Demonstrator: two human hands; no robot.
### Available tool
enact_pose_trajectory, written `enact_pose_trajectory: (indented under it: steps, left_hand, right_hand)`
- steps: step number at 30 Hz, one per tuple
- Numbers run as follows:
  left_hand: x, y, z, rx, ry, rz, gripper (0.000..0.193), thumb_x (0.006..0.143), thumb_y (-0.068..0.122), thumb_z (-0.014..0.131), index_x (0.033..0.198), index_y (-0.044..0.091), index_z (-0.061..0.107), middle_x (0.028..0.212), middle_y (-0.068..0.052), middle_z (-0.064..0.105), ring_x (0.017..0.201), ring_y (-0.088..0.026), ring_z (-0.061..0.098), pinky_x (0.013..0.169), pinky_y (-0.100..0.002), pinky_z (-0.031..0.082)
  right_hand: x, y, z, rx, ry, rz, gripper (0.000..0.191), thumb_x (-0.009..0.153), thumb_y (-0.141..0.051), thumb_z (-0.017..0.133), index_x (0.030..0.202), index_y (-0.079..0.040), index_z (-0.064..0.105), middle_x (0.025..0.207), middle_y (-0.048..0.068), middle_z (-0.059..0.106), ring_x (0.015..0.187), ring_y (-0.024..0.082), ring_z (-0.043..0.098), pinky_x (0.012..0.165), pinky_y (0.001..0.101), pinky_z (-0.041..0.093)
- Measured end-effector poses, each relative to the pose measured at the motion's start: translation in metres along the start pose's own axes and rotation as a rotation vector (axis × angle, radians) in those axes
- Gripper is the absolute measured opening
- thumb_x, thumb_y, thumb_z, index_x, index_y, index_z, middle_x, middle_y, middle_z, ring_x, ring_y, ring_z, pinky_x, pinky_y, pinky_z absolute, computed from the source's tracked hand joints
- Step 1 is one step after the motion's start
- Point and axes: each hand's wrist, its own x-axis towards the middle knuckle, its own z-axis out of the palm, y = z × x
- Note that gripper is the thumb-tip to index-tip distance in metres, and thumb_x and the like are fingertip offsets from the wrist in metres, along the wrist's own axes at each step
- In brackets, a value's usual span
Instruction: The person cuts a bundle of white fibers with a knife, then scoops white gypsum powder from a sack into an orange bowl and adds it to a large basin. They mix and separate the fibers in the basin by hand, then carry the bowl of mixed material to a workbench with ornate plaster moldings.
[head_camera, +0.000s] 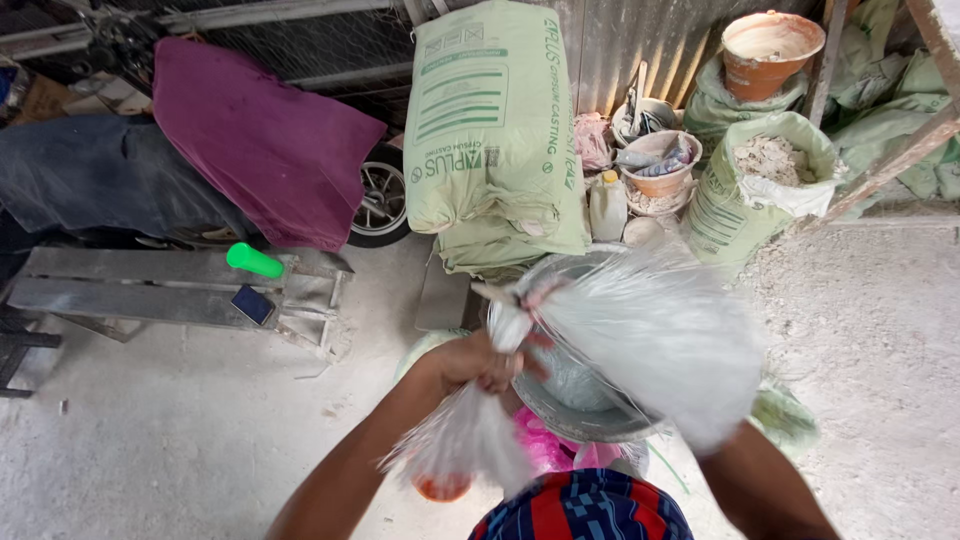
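Clear bag held over a metal basin
My left hand (480, 362) grips the clear plastic bag (640, 335) above the metal basin (585, 415); green sacks (490, 130) at twelve o'clock.

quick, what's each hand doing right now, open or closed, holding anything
Left hand: closed, gripping the gathered neck of a clear plastic bag over a metal basin.
Right hand: hidden behind the bag; cannot be told.

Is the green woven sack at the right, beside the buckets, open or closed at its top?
Open. The green woven sack has its mouth rolled down, and lumpy whitish material shows inside it.
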Motion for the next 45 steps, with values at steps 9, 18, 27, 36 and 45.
enact_pose_trajectory:
  steps: [9, 18, 27, 36, 45]
  left_hand:
    - [0.081, 0.036, -0.004, -0.14, 0.421, 0.311, 0.06, 0.076, 0.027, 0.087, 0.124, -0.002, 0.067, 0.111, -0.007, 0.075, 0.098, -0.016, 0.07, 0.087, -0.032, 0.057]
    - [0.073, 0.063, 0.016, 0.028, 0.512, 0.236, 0.037, 0.068, 0.017, 0.084, 0.1, 0.0, 0.073, 0.093, -0.01, 0.074, 0.08, -0.018, 0.07, 0.073, -0.033, 0.057]
    - [0.078, 0.047, 0.014, -0.142, 0.507, 0.038, 0.022, 0.078, 0.024, 0.071, 0.07, 0.006, 0.063, 0.067, -0.005, 0.06, 0.052, -0.015, 0.053, 0.047, -0.033, 0.042]
    - [0.102, 0.043, 0.0, 0.047, 0.442, -0.03, 0.022, 0.079, 0.02, 0.066, 0.063, 0.008, 0.058, 0.06, -0.003, 0.056, 0.05, -0.014, 0.046, 0.047, -0.033, 0.035]
    - [0.131, 0.008, -0.01, 0.137, 0.896, 0.077, 0.026, 0.078, 0.024, 0.066, 0.063, 0.004, 0.059, 0.059, -0.004, 0.055, 0.054, -0.016, 0.049, 0.049, -0.037, 0.038]
  right_hand:
    - [0.104, 0.002, 0.02, -1.833, 0.358, -0.276, 0.061, 0.093, -0.026, 0.063, 0.151, -0.037, 0.051, 0.096, 0.014, 0.054, 0.078, 0.033, 0.068, 0.058, 0.0441, 0.058]
    - [0.116, -0.022, 0.006, -1.679, 0.17, -0.258, 0.075, 0.072, -0.018, 0.072, 0.144, -0.033, 0.052, 0.101, 0.016, 0.057, 0.089, 0.036, 0.069, 0.067, 0.0457, 0.059]
    - [0.09, -0.023, -0.009, -1.649, 0.21, -0.385, 0.061, 0.095, -0.023, 0.065, 0.149, 0.0, 0.046, 0.098, 0.022, 0.067, 0.087, 0.037, 0.068, 0.08, 0.0466, 0.058]
    - [0.097, 0.002, -0.048, -1.724, 0.091, -0.113, 0.055, 0.1, -0.035, 0.058, 0.147, -0.006, 0.052, 0.097, 0.02, 0.073, 0.077, 0.037, 0.072, 0.068, 0.049, 0.058]
    - [0.116, 0.059, -0.028, -1.507, 0.242, 0.064, 0.034, 0.107, -0.035, 0.05, 0.128, -0.01, 0.06, 0.107, 0.018, 0.074, 0.097, 0.037, 0.072, 0.086, 0.0493, 0.057]
